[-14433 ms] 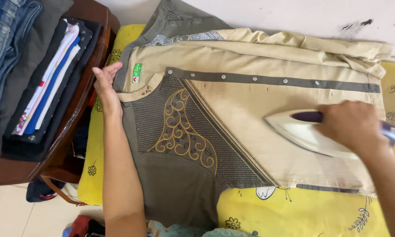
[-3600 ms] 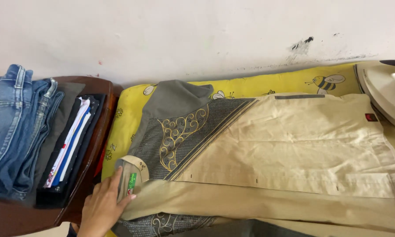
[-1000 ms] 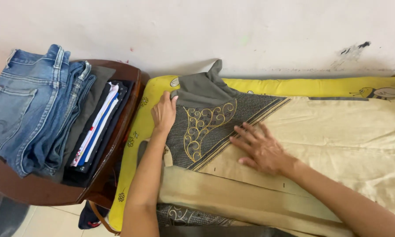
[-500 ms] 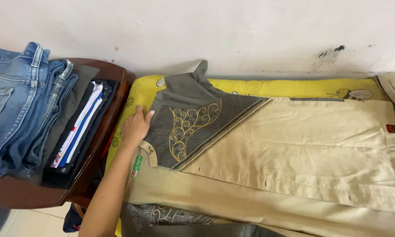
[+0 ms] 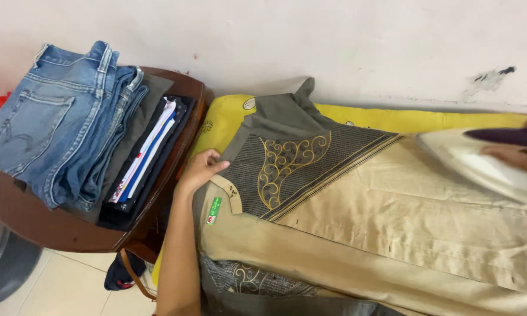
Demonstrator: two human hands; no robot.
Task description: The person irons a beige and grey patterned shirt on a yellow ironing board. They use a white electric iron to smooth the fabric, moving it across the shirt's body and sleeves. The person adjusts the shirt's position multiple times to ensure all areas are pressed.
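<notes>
The left hand (image 5: 200, 171) presses the collar edge of a beige and grey embroidered shirt (image 5: 392, 216) spread on yellow padding (image 5: 392, 120). At far right, the right hand (image 5: 524, 155) grips a white iron (image 5: 480, 167) resting on the shirt. Folded jeans (image 5: 58, 129) lie left.

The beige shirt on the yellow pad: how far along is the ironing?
Done: folded jeans and other clothes sit stacked on the wooden stool. In hand: the left hand pins the shirt at its collar while the right hand brings in the iron. Left: creases show on the beige panel.
</notes>
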